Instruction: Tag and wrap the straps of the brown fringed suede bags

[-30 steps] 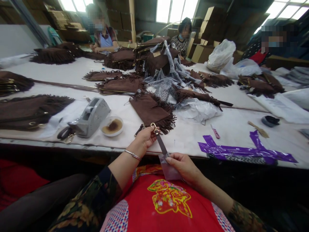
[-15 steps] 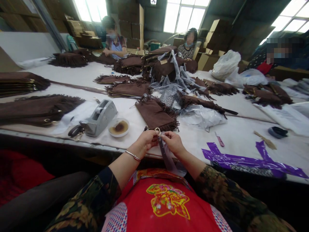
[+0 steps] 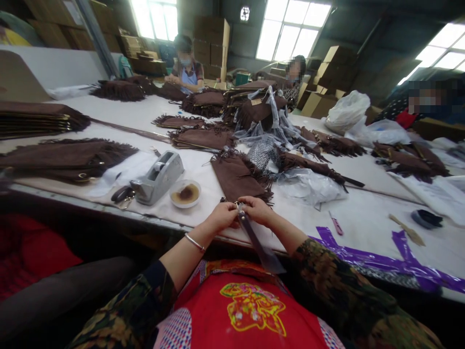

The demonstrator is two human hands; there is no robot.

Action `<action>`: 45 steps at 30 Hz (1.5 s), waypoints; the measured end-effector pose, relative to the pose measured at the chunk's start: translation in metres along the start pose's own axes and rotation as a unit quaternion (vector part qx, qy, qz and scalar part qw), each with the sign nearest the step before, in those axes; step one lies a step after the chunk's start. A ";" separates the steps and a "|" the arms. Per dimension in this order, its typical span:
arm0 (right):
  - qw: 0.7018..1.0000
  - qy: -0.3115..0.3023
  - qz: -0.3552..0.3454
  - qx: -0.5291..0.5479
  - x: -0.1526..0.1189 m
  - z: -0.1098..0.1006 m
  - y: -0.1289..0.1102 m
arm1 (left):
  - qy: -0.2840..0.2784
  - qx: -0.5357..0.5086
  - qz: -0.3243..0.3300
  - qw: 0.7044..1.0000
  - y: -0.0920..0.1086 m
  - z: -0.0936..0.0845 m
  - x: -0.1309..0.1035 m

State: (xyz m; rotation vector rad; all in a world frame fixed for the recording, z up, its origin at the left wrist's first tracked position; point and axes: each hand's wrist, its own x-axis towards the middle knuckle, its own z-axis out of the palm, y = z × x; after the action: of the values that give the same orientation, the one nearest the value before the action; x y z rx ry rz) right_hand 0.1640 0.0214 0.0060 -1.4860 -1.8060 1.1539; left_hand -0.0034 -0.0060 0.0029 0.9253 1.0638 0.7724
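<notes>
At the table's front edge, my left hand pinches a small gold-coloured metal clasp at the upper end of a dark strap. Against it my right hand is closed, thumb and fingers on the strap's top end. The strap hangs down toward my apron inside a clear plastic sleeve. Just beyond my fingers lies a brown fringed bag, its near corner close to the clasp. My fingers partly hide the clasp, so I cannot tell how it joins the bag.
Left of my hands stand a grey tape dispenser and a bowl of brownish liquid. Stacked brown bags lie beyond. To the right are a pink cutter, a brush and purple tape. Co-workers sit across the table.
My fingers have drawn closer around the clasp, covering more of it. The sleeved strap now hangs straighter, slanting down to the right. The whole view has shifted slightly.
</notes>
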 end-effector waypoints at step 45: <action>0.970 0.237 0.023 -0.036 0.015 0.021 -0.013 | -0.019 -0.183 -0.057 0.981 -0.010 0.025 -0.049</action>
State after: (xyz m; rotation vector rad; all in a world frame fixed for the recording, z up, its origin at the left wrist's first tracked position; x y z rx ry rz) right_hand 0.1365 0.0297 0.0048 -1.6801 -1.4994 0.6766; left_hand 0.0060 -0.0589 0.0177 0.5599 0.8936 0.8178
